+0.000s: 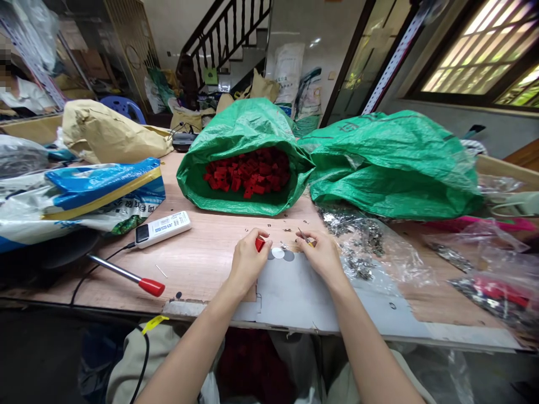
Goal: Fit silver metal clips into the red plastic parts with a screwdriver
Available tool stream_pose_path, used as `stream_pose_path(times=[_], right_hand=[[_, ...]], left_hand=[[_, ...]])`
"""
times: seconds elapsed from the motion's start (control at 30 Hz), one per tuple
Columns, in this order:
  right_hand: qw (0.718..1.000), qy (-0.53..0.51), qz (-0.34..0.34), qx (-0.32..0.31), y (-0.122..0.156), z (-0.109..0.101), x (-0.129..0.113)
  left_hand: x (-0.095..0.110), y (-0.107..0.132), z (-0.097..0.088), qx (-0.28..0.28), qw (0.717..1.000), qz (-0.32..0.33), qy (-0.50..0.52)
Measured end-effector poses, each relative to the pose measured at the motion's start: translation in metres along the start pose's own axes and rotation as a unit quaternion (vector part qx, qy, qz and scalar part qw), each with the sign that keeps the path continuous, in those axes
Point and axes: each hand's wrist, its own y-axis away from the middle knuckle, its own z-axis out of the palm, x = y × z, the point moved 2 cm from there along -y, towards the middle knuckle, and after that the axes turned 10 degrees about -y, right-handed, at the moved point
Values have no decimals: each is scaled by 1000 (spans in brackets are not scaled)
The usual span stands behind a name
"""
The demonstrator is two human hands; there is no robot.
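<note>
Between the fingers of my left hand (249, 253) is a small red plastic piece (259, 243). My right hand (321, 253) is closed around a thin pointed tool with a yellowish part (310, 243); its exact kind is too small to make out. Small metal bits (286, 246) lie on the table between the two hands, just beyond some round grey and white spots on a grey sheet (295, 292). Ahead of my hands a green woven sack (248, 123) lies with its mouth facing me, holding many red plastic pieces (248, 171).
A second green sack (391, 163) lies at the right, behind clear bags of small metal parts (362, 241). At the left are a white power bank (163, 229) with a cable, a red-handled lever (150, 286) and a blue-and-white bag (105, 191). Part of another person (27, 95) shows far left.
</note>
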Motion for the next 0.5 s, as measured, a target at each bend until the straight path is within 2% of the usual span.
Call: stream_pose_path(times=[0.17, 0.33, 0.4, 0.5], right_hand=[[996, 83, -16, -29, -20, 2, -9], [994, 72, -19, -74, -43, 14, -20], [994, 47, -18, -94, -41, 16, -25], [989, -20, -9, -148, -23, 14, -37]], left_hand=[[1, 0, 0, 6, 1000, 14, 6], [-2, -1, 1, 23, 999, 19, 13], [-4, -2, 1, 27, 999, 16, 23], [-4, -3, 1, 27, 998, 18, 53]])
